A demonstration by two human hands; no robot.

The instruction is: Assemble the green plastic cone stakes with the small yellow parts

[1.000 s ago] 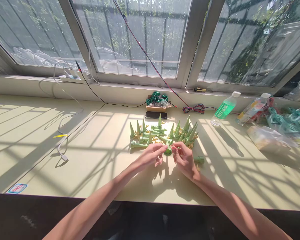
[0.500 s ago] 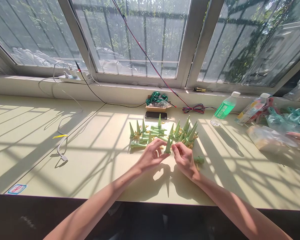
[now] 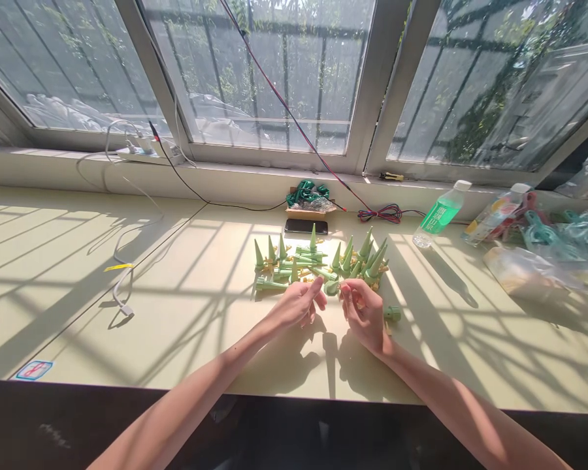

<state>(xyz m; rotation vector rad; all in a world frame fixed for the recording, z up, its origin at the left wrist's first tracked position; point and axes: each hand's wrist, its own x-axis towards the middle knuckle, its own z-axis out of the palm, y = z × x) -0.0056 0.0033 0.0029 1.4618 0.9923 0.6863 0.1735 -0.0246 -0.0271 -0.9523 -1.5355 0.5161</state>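
My right hand [image 3: 363, 310] pinches one end of a pale green cone-shaped piece [image 3: 331, 287], holding it above the table with its tip turned so that it looks short. Beside it, apart from the cone, my left hand [image 3: 298, 305] is empty, its thumb up and fingers loosely bent. Beyond my hands stand several upright green cones [image 3: 367, 247] with small yellow bits at their bases. Among them lie green ribbed tubes [image 3: 272, 285] on their sides. Another short green piece [image 3: 392, 314] rests right of my right hand.
A black phone [image 3: 306, 226] lies behind the cones, with a small cardboard box [image 3: 310, 212] of green ribbon behind it. To the right stand a green-labelled bottle [image 3: 438, 219] and plastic bags [image 3: 524, 274]. A white cable [image 3: 122, 290] trails on the left.
My left hand has let go of the cone and drawn slightly left. The cone has tipped from upright in my right hand. Another person's hand at the right edge has left the view.
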